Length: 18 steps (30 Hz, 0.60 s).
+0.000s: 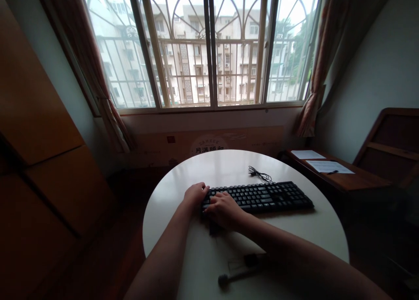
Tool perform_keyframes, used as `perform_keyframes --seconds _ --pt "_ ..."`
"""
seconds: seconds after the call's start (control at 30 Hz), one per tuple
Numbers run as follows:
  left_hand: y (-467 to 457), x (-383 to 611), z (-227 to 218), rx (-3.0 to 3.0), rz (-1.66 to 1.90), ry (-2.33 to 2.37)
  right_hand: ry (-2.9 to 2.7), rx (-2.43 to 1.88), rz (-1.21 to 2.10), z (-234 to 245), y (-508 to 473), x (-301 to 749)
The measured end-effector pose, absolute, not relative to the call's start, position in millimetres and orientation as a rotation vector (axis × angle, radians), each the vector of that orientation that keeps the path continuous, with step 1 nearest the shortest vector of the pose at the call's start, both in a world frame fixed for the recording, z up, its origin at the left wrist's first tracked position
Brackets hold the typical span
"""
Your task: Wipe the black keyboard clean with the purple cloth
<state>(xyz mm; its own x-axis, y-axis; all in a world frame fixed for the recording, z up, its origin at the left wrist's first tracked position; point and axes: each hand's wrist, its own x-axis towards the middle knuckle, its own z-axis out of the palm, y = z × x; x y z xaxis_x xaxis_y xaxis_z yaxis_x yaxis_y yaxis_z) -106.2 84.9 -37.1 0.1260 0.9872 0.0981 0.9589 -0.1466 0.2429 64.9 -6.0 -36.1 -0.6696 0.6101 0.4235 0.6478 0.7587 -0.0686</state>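
Observation:
A black keyboard [262, 197] lies across the round white table [173, 177]. My left hand [195, 192] is closed on its left end, with the thumb along the top edge. My right hand [225, 209] is over the keyboard's left keys with its fingers curled down; whatever they pinch, if anything, is hidden. A small dark object [214, 229] shows under my right hand, too dim to name. Nearer me lies a brush [224, 280] with a grey bristle head, its handle partly behind my right forearm. Beside it is a dark piece with a thin wire loop [251, 259].
The keyboard's coiled black cable [259, 174] rests behind it. At the right, a low wooden table [363, 182] holds papers [330, 167] and a dark pen [332, 172], with a wooden chair back [389, 138] beside it. A wooden cabinet [39, 129] stands left; a barred window is ahead.

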Motion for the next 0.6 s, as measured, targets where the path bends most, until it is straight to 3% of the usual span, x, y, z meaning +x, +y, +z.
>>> perform_keyframes --seconds 0.6 --pt "83.5 -107.8 -32.6 2.272 0.382 1.896 -2.604 -0.910 -0.083 -28.4 -3.7 78.9"
